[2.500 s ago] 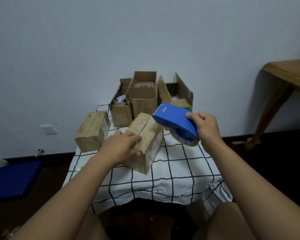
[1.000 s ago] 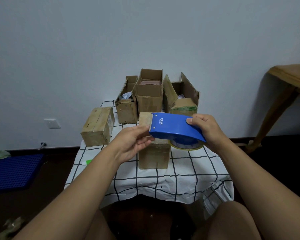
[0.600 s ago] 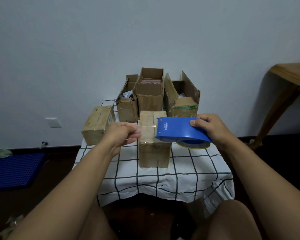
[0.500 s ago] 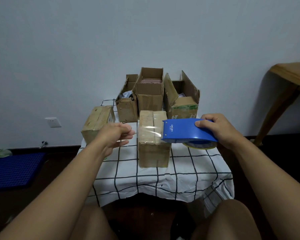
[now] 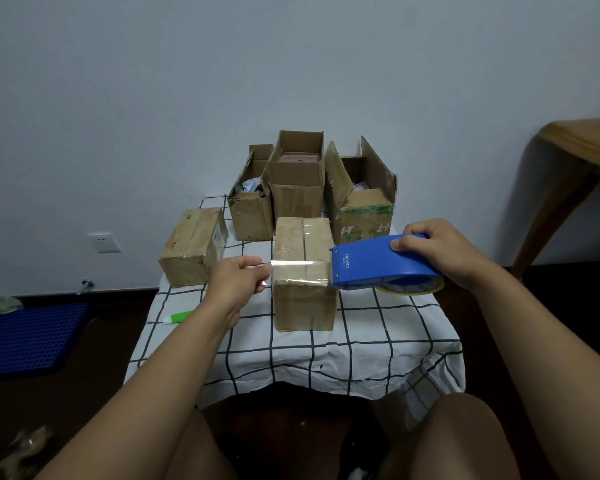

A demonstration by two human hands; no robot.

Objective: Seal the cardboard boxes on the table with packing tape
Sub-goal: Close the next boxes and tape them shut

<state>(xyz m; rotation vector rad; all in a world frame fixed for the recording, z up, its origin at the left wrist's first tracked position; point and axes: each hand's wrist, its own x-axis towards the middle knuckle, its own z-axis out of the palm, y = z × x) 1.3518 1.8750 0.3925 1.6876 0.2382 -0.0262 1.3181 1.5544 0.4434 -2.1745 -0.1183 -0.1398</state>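
Tape's the thing to watch here: a clear strip of packing tape (image 5: 298, 271) is stretched left to right in front of the closed brown cardboard box (image 5: 303, 271) that sits in the middle of the table with the black-and-white checked cloth (image 5: 378, 327). The left hand (image 5: 238, 284) pinches the free end between thumb and fingers, just left of the box. The right hand (image 5: 437, 252) is wrapped around the back of the blue plastic tape dispenser (image 5: 378, 263), with the roll hanging underneath on the right side of the box.

My take on doing this bit well: keep the strip taut and level so it doesn't fold onto itself, lower it onto the box top, stick the left end down the side first, then drag the dispenser down the right side before cutting. Slack is what gives you wrinkles.

Orientation: the box's long axis runs away from the person toward the wall, short end facing the camera, flap seam running the same way. The tape lies crosswise to that seam, so it reads as a band across the box, not a seam strip. The dispenser's long axis runs left-right, cutter end pointing left at the box.
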